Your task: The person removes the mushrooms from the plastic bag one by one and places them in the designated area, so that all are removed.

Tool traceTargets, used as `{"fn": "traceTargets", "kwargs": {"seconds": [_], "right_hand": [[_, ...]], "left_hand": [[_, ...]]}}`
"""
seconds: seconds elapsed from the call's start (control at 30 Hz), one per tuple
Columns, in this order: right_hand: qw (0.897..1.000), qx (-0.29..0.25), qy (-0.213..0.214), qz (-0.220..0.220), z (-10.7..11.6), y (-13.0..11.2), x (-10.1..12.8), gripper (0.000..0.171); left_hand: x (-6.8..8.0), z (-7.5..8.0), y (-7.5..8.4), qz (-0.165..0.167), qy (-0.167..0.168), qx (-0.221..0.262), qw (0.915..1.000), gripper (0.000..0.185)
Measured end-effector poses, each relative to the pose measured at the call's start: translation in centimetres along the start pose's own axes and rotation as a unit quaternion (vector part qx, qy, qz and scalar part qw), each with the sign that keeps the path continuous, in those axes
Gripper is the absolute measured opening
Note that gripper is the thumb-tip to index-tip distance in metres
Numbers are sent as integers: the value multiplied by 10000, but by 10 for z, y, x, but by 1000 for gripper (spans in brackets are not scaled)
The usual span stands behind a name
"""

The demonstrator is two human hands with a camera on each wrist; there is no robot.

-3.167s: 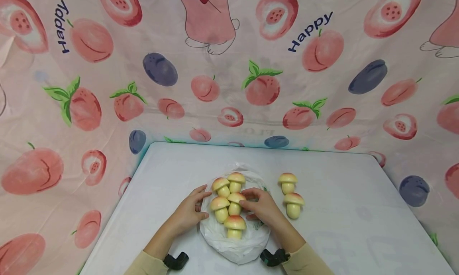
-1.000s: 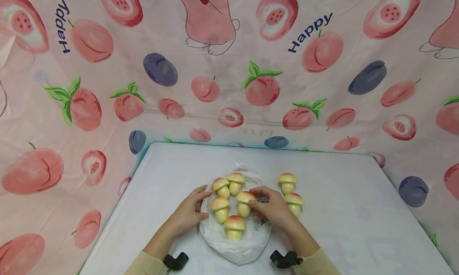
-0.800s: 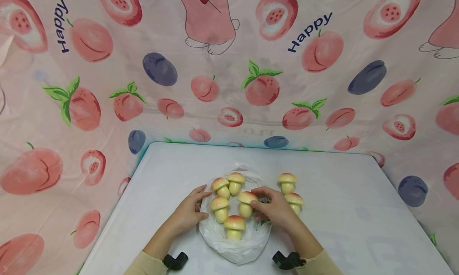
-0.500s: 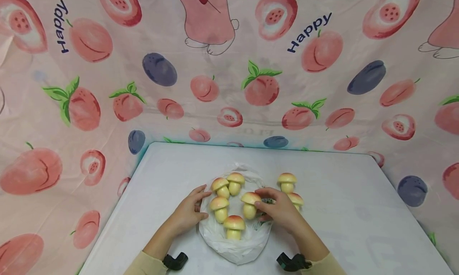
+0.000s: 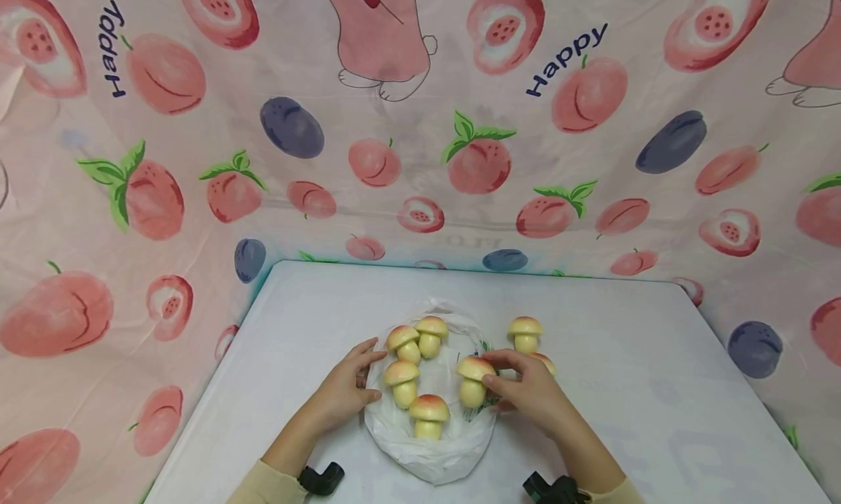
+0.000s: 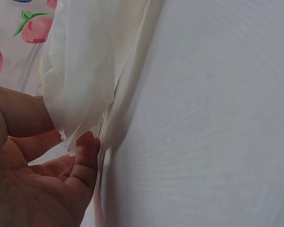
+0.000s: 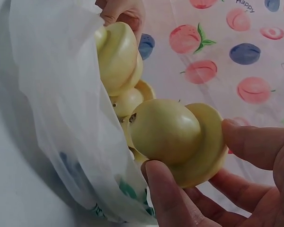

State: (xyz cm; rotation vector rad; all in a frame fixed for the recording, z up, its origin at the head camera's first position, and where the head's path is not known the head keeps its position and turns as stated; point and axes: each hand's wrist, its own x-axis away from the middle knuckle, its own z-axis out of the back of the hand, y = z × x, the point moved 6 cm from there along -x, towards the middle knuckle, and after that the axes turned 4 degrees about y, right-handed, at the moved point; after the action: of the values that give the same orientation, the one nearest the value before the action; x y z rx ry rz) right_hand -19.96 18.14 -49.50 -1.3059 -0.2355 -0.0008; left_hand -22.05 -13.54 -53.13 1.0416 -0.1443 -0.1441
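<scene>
A white plastic bag [image 5: 430, 456] lies spread on the table with several yellow toy mushrooms on it, their caps tinged red. My left hand [image 5: 347, 387] holds the bag's left edge; in the left wrist view thin plastic [image 6: 83, 80] folds in among the fingers. My right hand [image 5: 528, 387] pinches one toy mushroom [image 5: 471, 388] by its cap, over the bag's right side. In the right wrist view, thumb and fingers grip that cap while the round stem [image 7: 163, 130] points toward the bag. Green print shows on the bag close to this hand.
Two more toy mushrooms stand right of the bag: the far one [image 5: 525, 336] is in full view, the nearer [image 5: 544, 361] partly hidden by my right hand. A fruit-patterned cloth [image 5: 420, 161] hangs behind the white table [image 5: 631, 387] and at its sides.
My right hand has drawn the pinched mushroom from the middle of the group toward the bag's right edge, opening a gap among the others. The left hand stays in place.
</scene>
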Motion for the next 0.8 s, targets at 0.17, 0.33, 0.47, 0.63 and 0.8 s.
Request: {"fn": "traceTargets", "kwargs": {"seconds": [0.17, 0.33, 0.47, 0.63, 0.8], "right_hand": [[9999, 118, 37, -6, 9, 2, 4, 47], [9998, 195, 64, 8, 16, 3, 9, 48], [9998, 164, 129, -61, 21, 5, 15, 49], [9997, 165, 113, -123, 27, 8, 18, 49], [9994, 245, 138, -219, 33, 12, 22, 50]], "left_hand": [[0, 0, 0, 2, -33, 55, 10000, 68], [0, 0, 0, 4, -34, 36, 10000, 68], [0, 0, 0, -1, -26, 33, 10000, 68], [0, -1, -1, 0, -12, 27, 10000, 68], [0, -1, -1, -1, 3, 16, 10000, 69]]}}
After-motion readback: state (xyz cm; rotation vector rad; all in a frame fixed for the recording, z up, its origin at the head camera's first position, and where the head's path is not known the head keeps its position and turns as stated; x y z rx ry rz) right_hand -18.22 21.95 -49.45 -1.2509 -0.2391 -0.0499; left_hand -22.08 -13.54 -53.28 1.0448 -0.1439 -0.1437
